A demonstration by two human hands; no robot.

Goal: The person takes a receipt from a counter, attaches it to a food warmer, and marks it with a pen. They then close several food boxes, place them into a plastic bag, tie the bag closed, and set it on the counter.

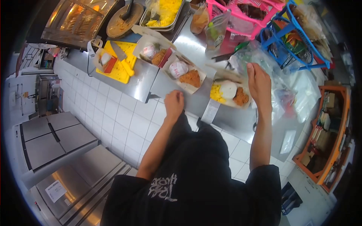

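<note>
My left hand, loosely curled with nothing visible in it, is at the counter's front edge. Just beyond it stands an open paper box holding a paper-wrapped bundle and fried chicken. My right hand is closed beside another open box; whatever its fingers hold, if anything, is hidden. That box contains a mound of white rice, yellow scrambled egg and a piece of fried chicken. Further left, a third box also carries a wrapped bundle and chicken.
A knife lies on a yellow cutting board beside a smaller box. Behind are an egg tray, a pink basket and a blue basket. Clear plastic bags spread to the right.
</note>
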